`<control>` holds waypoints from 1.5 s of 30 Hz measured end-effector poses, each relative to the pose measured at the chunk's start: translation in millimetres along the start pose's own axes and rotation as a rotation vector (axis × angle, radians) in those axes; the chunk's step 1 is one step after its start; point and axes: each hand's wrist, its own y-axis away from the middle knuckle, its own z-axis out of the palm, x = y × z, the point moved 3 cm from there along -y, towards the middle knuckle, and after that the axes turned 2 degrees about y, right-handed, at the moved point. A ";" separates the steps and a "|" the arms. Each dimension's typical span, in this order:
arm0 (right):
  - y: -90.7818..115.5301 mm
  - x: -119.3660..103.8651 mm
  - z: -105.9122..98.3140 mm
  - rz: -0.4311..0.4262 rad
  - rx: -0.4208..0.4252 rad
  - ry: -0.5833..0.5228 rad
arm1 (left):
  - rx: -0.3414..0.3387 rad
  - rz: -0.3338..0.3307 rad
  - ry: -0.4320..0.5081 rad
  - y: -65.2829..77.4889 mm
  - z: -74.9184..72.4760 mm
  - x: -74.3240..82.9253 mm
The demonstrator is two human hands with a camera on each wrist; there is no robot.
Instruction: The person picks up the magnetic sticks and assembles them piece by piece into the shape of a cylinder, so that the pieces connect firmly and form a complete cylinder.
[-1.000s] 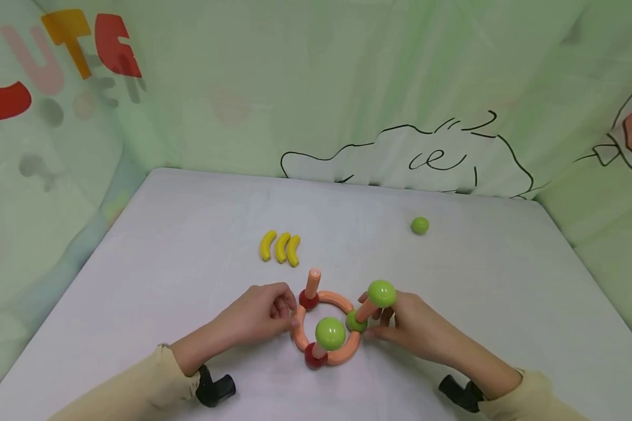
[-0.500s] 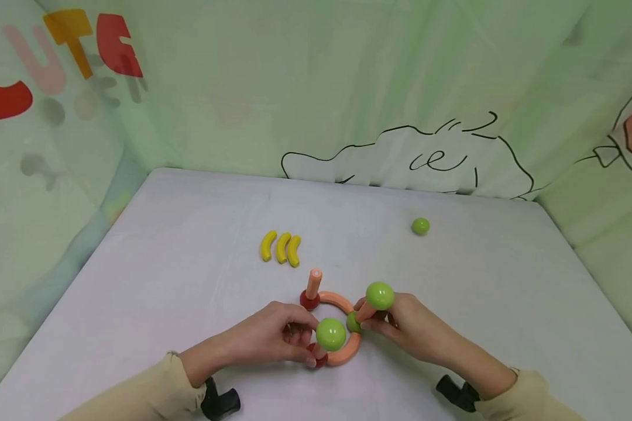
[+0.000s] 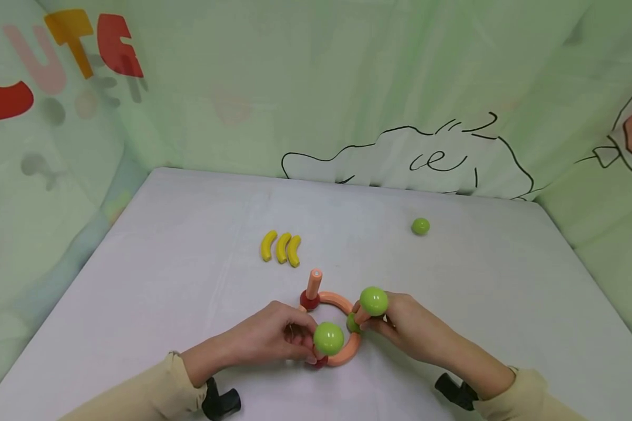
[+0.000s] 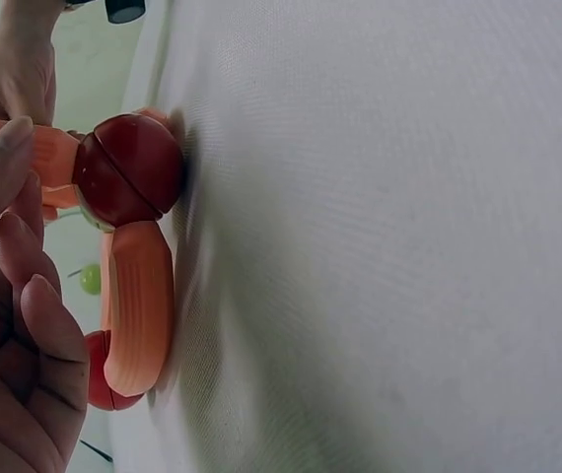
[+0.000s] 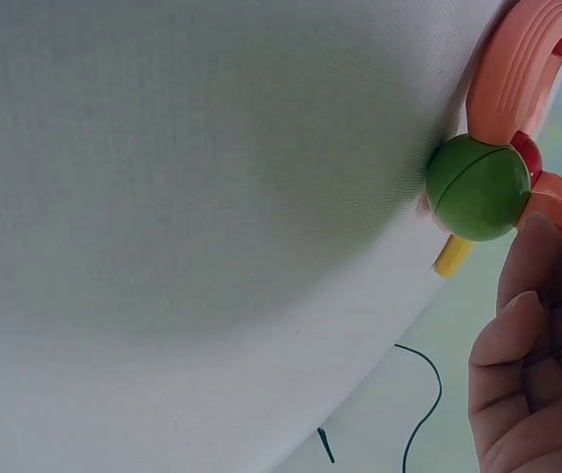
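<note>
a toy ring of curved peach rods (image 3: 334,300) lies on the pale tabletop (image 3: 189,228), between my operator's two hands. joints link the rods: a red ball (image 4: 128,169) just under the left fingertips, a green ball (image 5: 478,187) just under the right ones, and a second red ball (image 3: 309,300) just beyond the left hand. a peach post rises from each.

the left hand (image 3: 278,336) pinches the post on the nearer red joint, topped by a shiny green knob (image 3: 329,339). the right hand (image 3: 406,321) pinches the post on the green joint, topped by a matching green knob (image 3: 374,301). the bare post (image 3: 313,284), beyond the left hand, has no knob.

i judge the step in hand to be steadying or adjusting two posts at once; i can't tell how firmly they are seated. the next move seems to call for even pressure with the ring kept flat; working on the bare post would first need a hand freed.

beyond the left hand lie three yellow toy bananas (image 3: 282,248); farther beyond the right, a loose green ball (image 3: 421,226).

on the backdrop (image 3: 216,76), far left beyond the left hand, big letters (image 3: 69,35) seem to read "cute", the first cut off by the edge. i can read no brand or label.
</note>
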 end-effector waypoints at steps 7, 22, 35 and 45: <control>0.5 1.2 1.8 -0.017 0.009 -0.006 | 0.003 -0.016 -0.003 -0.2 -1.4 -1.2; 1.1 2.0 1.0 0.013 -0.018 -0.047 | 0.031 -0.008 -0.021 -0.8 -2.4 -0.8; 1.6 2.1 1.3 -0.017 -0.007 -0.052 | 0.025 -0.055 0.024 0.7 -2.0 0.3; 4.2 3.7 -7.1 0.031 -0.015 0.004 | 0.011 -0.091 0.011 2.9 -4.4 1.5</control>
